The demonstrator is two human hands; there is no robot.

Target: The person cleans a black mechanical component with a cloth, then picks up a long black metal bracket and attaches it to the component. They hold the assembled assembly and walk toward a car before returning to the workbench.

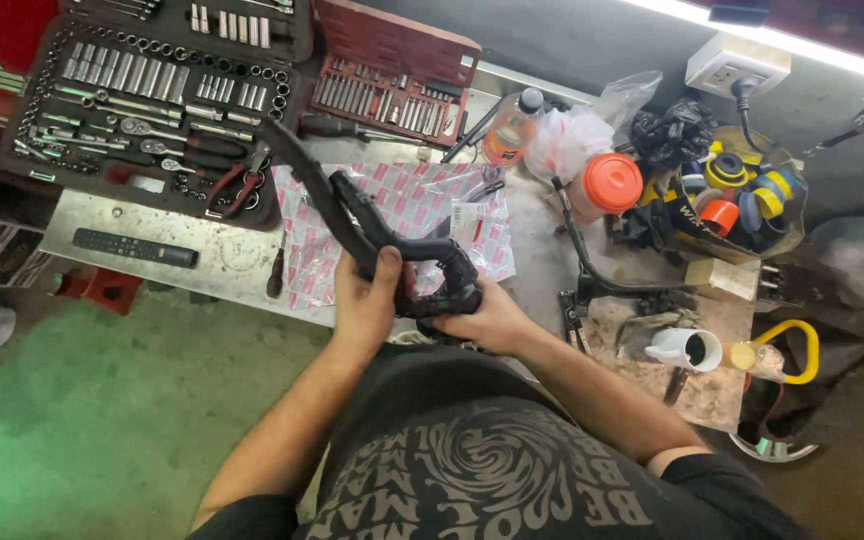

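Observation:
I hold a black bent plastic part [362, 215], shaped like a curved hose or duct with branches, above the workbench. My left hand [364, 295] grips its middle stem from below. My right hand [487, 315] is closed around its lower right end, a thick ribbed end piece [457, 290]. The part's long upper arm reaches up and left toward the socket set. Under it lies a clear plastic bag with red and white print [422, 205] on the bench.
An open black socket set case [142, 100] and a red one [392, 80] sit at the back. A black remote [135, 248], a screwdriver [276, 272], an orange-capped jar [607, 185], tape rolls [742, 195], a white cup [687, 348] and a black lever [592, 270] lie around.

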